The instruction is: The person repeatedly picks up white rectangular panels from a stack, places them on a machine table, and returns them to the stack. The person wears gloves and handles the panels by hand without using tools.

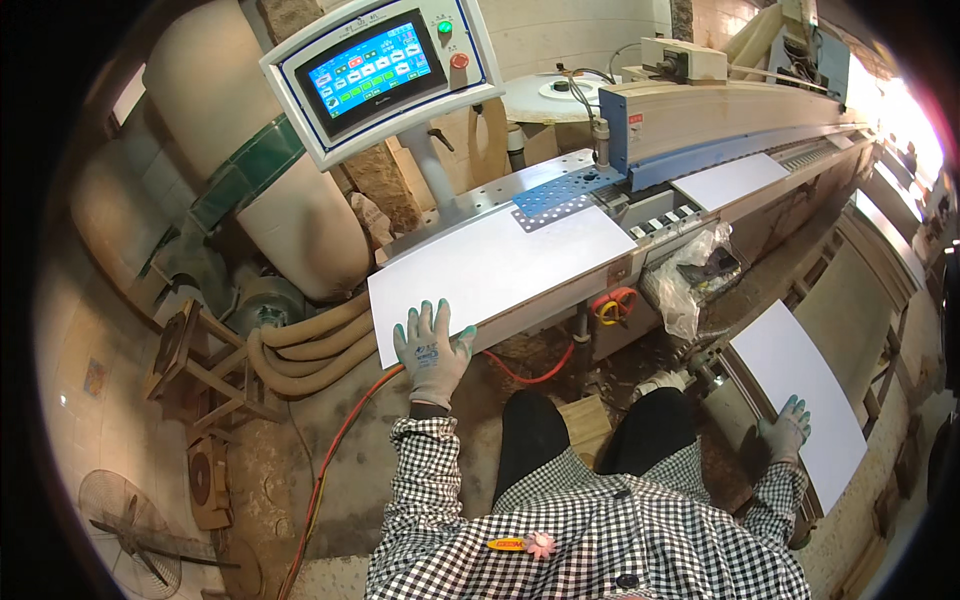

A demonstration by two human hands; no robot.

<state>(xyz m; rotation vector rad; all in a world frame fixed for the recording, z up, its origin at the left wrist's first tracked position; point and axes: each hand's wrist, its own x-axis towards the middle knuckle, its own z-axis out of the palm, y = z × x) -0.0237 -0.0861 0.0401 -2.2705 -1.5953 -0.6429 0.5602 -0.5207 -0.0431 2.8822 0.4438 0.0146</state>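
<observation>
My left hand, in a grey glove with green fingertips, lies with spread fingers on the near left corner of a white panel. That panel rests on the infeed end of an edge banding machine, its far right part under a perforated blue plate. Off to the right, my right hand, gloved alike, lies over the left edge of another white panel, fingers on its top face. This second panel lies on a low stack or rack beside me. A third white panel sits farther along the machine.
A control screen stands above the machine's left end. A wire basket with plastic bags hangs at its front. Ribbed hoses, a red air hose, a wooden stool and a floor fan are on the left.
</observation>
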